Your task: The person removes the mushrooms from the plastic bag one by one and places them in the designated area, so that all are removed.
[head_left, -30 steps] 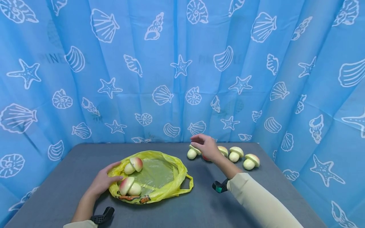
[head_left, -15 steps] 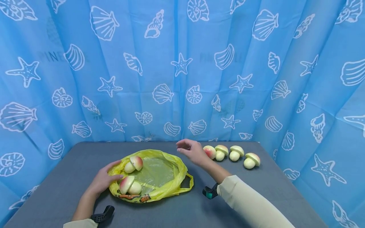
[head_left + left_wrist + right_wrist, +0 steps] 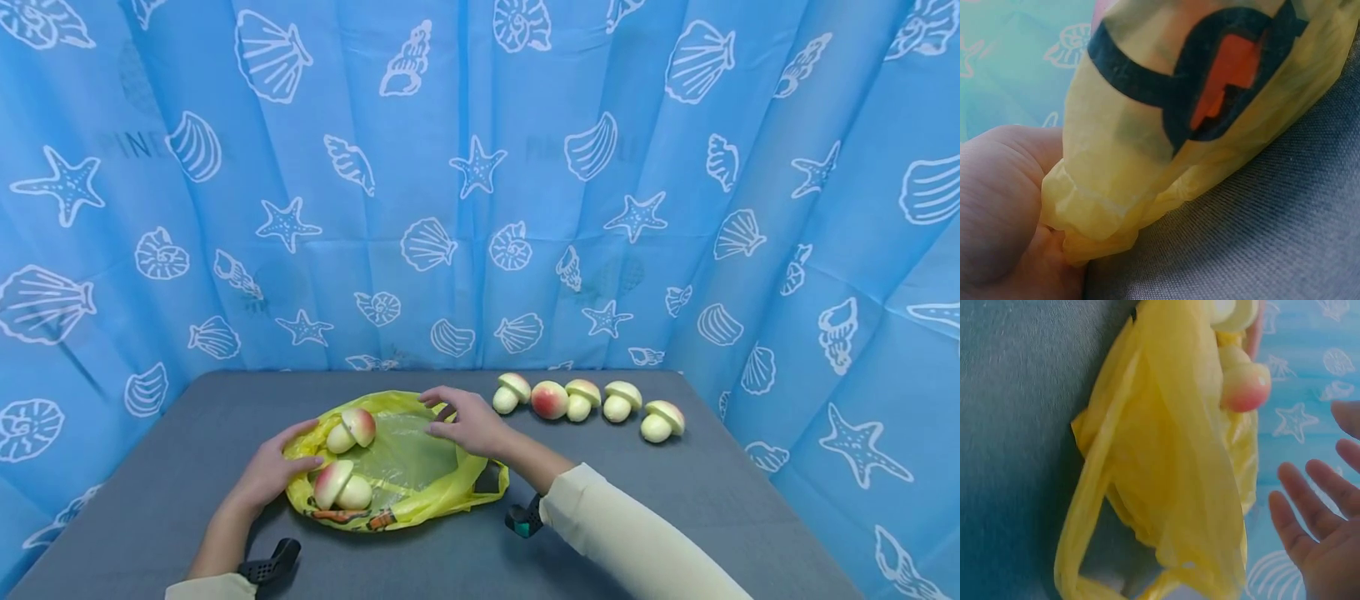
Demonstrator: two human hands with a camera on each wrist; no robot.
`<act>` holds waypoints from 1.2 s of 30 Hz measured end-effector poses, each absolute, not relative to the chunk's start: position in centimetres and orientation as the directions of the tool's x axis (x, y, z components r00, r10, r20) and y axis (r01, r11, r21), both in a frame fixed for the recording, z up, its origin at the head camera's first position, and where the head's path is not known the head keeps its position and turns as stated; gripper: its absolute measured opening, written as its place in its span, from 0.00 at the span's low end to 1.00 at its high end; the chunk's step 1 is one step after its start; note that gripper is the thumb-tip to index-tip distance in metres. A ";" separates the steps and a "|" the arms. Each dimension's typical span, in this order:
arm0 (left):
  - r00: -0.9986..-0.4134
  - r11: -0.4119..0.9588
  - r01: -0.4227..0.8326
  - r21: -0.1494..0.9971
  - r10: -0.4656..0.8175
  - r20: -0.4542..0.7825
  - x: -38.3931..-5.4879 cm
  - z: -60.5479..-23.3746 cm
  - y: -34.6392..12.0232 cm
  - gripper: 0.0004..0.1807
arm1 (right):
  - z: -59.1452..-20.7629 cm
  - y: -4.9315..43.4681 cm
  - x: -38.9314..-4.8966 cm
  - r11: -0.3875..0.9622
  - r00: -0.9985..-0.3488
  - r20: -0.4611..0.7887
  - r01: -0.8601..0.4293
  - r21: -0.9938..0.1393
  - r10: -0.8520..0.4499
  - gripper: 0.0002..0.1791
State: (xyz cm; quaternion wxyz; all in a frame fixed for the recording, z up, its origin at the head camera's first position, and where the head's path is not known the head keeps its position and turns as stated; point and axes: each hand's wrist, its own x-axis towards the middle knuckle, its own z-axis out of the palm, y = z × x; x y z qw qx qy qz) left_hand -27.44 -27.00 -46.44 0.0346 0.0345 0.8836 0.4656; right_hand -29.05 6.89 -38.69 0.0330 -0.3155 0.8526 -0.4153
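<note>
A yellow plastic bag [image 3: 442, 500] lies with its mouth wide open on the table. Two toy mushrooms with pale stems and reddish caps are in its left part: one mushroom [image 3: 352, 431] farther back, another mushroom [image 3: 342, 486] nearer the front. My left hand [image 3: 273, 468] holds the bag's left rim, thumb over the edge toward the front mushroom; the left wrist view shows the yellow film [image 3: 1104, 194] against the palm. Above the bag's right rim is my right hand [image 3: 472, 423], empty, its fingers [image 3: 1310, 506] spread apart in the right wrist view.
Several more toy mushrooms stand in a row at the back right, from one mushroom [image 3: 512, 392] behind my right hand to a mushroom [image 3: 662, 421] farthest right. One reddish cap [image 3: 549, 400] faces forward. A blue shell-print curtain [image 3: 480, 275] hangs behind the grey table [image 3: 420, 567].
My right hand has moved left from the row of mushrooms to over the bag's right rim, uncovering the leftmost mushrooms. My left hand and the bag have stayed in place.
</note>
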 end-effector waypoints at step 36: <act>-0.996 0.566 0.034 0.824 0.092 -0.022 -27.5 -46.4 -27.0 0.39 | -40.6 -1.6 -26.5 0.405 -0.551 0.062 -0.681 -0.610 -0.832 0.24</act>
